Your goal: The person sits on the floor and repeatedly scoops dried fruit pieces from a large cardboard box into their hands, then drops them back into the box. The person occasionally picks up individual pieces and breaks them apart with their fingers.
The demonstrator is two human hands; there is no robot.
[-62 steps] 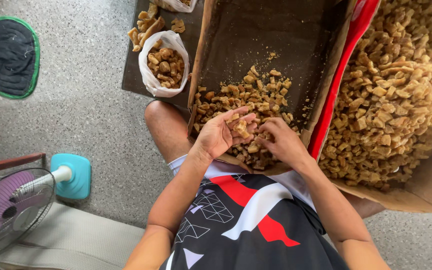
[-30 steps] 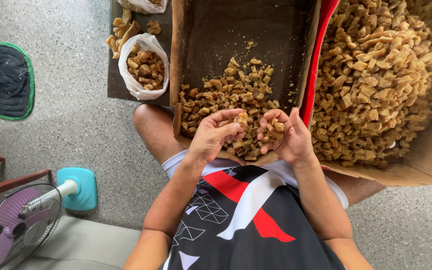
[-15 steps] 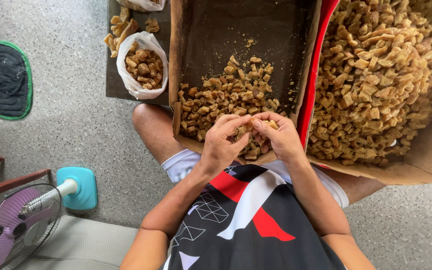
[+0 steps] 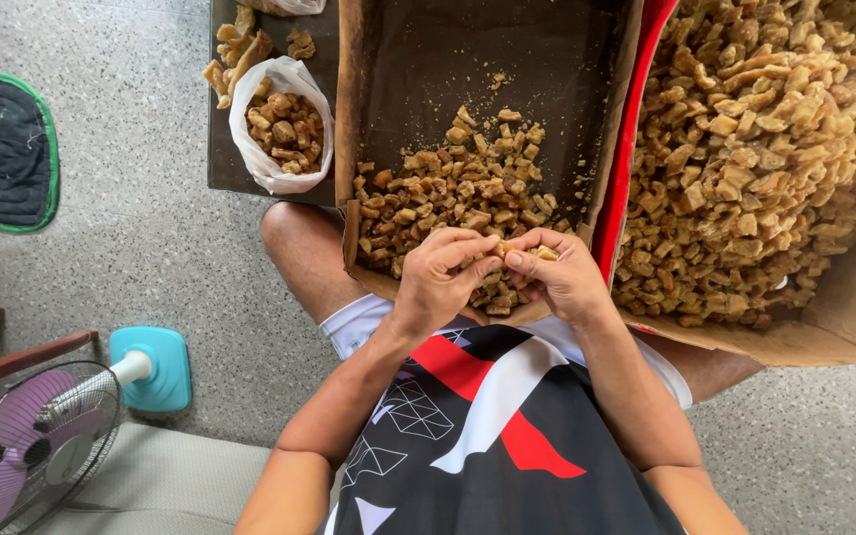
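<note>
Brown chunk [image 4: 500, 249] above cardboard tray [image 4: 349, 149]

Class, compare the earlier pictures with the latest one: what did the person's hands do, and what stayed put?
The left hand and right hand lifted from the brown chunks and closed together, now pinching one small piece between their fingers. The cardboard box, the plastic bag and the fan stayed as they were.
</note>
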